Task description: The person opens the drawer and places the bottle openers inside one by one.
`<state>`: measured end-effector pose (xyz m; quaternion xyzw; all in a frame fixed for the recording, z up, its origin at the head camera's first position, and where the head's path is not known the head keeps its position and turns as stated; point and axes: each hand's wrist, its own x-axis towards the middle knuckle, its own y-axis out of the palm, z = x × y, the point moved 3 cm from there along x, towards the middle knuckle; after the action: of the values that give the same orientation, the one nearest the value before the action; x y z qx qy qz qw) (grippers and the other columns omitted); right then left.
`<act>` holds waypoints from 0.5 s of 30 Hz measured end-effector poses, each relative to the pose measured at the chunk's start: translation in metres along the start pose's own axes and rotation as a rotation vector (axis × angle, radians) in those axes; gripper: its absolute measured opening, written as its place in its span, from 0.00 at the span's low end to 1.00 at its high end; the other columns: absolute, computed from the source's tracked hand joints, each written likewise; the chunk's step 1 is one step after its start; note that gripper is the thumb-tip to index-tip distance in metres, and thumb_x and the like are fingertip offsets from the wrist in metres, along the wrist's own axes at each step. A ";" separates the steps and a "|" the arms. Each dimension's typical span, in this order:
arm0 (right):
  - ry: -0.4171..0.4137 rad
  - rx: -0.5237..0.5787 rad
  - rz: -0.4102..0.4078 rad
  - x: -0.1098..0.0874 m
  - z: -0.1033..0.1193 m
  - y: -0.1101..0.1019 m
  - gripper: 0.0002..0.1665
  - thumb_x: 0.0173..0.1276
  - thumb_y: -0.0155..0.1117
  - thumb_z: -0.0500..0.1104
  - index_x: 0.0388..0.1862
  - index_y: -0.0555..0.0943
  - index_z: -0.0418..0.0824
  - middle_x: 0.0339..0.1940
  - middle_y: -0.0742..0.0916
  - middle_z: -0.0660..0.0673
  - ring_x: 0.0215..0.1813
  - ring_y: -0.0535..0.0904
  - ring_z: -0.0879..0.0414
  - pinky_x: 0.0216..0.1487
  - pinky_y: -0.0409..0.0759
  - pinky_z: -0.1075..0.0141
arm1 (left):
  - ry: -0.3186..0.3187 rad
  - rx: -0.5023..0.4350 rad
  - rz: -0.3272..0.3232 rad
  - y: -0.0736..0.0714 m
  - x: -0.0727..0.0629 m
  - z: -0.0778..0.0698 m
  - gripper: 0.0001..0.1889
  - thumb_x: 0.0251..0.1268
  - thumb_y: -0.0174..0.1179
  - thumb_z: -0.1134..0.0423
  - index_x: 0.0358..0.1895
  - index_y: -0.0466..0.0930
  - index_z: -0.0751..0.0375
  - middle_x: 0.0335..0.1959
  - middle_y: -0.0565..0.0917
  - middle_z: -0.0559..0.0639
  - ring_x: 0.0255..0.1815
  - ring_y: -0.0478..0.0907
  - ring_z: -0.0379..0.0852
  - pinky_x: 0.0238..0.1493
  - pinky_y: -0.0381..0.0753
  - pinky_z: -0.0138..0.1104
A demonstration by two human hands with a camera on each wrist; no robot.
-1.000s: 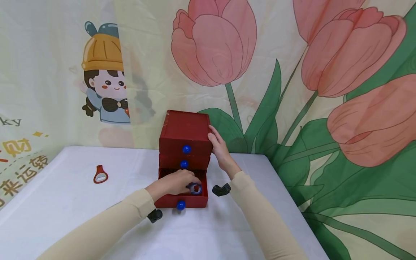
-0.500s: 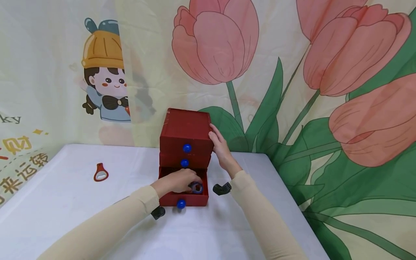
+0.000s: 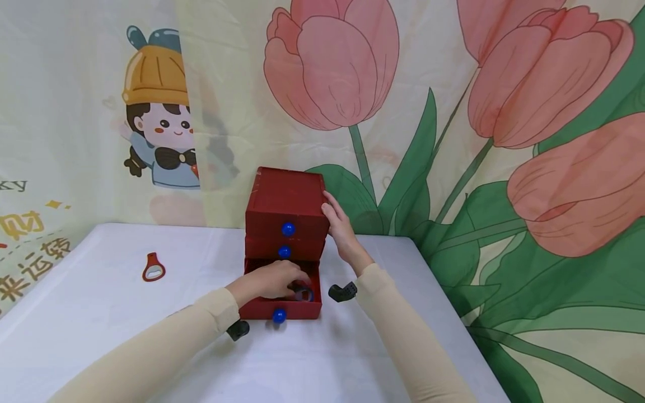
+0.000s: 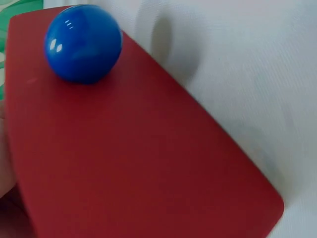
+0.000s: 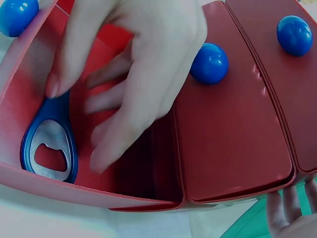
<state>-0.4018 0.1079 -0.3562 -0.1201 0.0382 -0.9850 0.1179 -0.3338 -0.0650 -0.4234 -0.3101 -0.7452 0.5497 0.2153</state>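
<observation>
A red cabinet [image 3: 289,193] with blue ball knobs stands on the table, its bottom drawer [image 3: 304,311] pulled out. Inside the drawer lies a blue bottle opener [image 5: 48,133] with a metal ring head. My left hand [image 3: 274,280] reaches into the drawer; in the right wrist view its fingers are spread apart and blurred. Its thumb is at the end of the opener's handle, and whether they touch I cannot tell. My right hand [image 3: 345,232] rests its extended fingers against the cabinet's right side. Mostly the drawer front [image 4: 148,158] and its knob [image 4: 83,43] fill the left wrist view.
A red bottle opener [image 3: 153,259] lies on the white table [image 3: 101,336] to the left of the cabinet. Above the bottom drawer, the two other drawers are closed. A printed cloth [image 3: 332,73] with tulips hangs behind the table.
The blue opener's head has dropped slightly lower in the drawer beside my left fingers. The right hand keeps its place on the cabinet; the head view shifts slightly.
</observation>
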 end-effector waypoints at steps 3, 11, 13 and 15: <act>-0.006 0.001 -0.004 0.001 0.000 0.000 0.34 0.87 0.47 0.58 0.87 0.58 0.61 0.84 0.67 0.48 0.80 0.67 0.45 0.80 0.66 0.40 | 0.007 -0.010 -0.016 -0.006 -0.006 0.002 0.22 0.67 0.75 0.64 0.64 0.87 0.52 0.55 0.88 0.47 0.56 0.84 0.45 0.57 0.88 0.40; 0.012 0.001 0.002 0.001 -0.002 0.000 0.33 0.88 0.46 0.58 0.87 0.58 0.63 0.85 0.65 0.49 0.81 0.65 0.45 0.80 0.65 0.40 | 0.056 -0.041 -0.085 -0.033 -0.041 0.009 0.21 0.66 0.75 0.64 0.62 0.87 0.55 0.55 0.89 0.50 0.54 0.84 0.49 0.53 0.88 0.41; 0.014 0.002 0.001 0.001 -0.002 0.001 0.33 0.87 0.46 0.59 0.87 0.58 0.63 0.85 0.65 0.49 0.82 0.65 0.45 0.80 0.66 0.40 | 0.054 -0.049 -0.097 -0.043 -0.053 0.014 0.21 0.66 0.75 0.64 0.61 0.88 0.55 0.54 0.89 0.51 0.52 0.84 0.49 0.51 0.88 0.40; 0.017 0.001 -0.001 0.001 -0.002 0.002 0.34 0.87 0.46 0.59 0.87 0.58 0.63 0.85 0.65 0.49 0.82 0.64 0.44 0.80 0.66 0.40 | 0.044 -0.055 -0.102 -0.052 -0.065 0.021 0.21 0.65 0.76 0.64 0.61 0.88 0.55 0.54 0.88 0.52 0.50 0.85 0.50 0.50 0.89 0.39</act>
<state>-0.4032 0.1061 -0.3578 -0.1118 0.0387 -0.9860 0.1171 -0.3132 -0.1355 -0.3789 -0.2895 -0.7698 0.5105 0.2511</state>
